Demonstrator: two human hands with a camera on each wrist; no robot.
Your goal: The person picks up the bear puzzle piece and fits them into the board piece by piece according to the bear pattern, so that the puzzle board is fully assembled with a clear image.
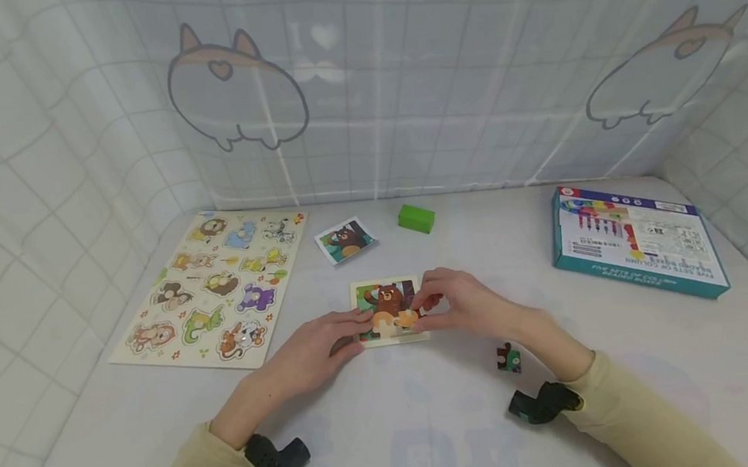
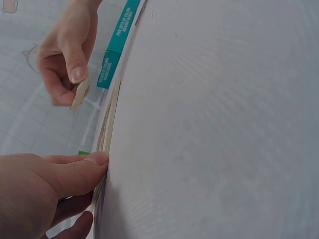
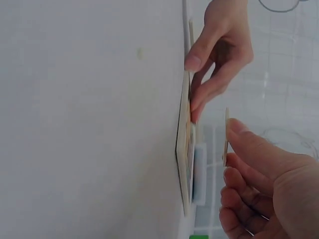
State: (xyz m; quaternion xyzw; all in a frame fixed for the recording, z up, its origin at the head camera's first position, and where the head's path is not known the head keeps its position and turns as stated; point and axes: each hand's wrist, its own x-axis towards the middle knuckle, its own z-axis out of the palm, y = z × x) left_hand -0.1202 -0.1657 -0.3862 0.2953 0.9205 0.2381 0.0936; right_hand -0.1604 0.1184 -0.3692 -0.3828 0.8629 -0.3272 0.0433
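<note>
A small wooden jigsaw puzzle board (image 1: 396, 341) with a brown bear picture lies in the middle of the table. My left hand (image 1: 314, 350) holds it at its left side, the thumb by the front left corner and fingers reaching onto the picture. Over the board's right part, my right hand (image 1: 470, 303) pinches an orange puzzle piece (image 1: 408, 318) between thumb and fingers. Both wrist views show this piece (image 3: 226, 139) raised above the board and tilted on edge. Bare wood shows in the board's lower part. A loose brown and green puzzle piece (image 1: 508, 358) lies near my right forearm.
A large animal puzzle board (image 1: 172, 355) lies at the left. Behind the bear puzzle are a bear picture card (image 1: 345, 240) and a green block (image 1: 416, 218). A teal-edged box (image 1: 637, 240) lies at the right. Patterned curtains (image 1: 414, 104) enclose the table.
</note>
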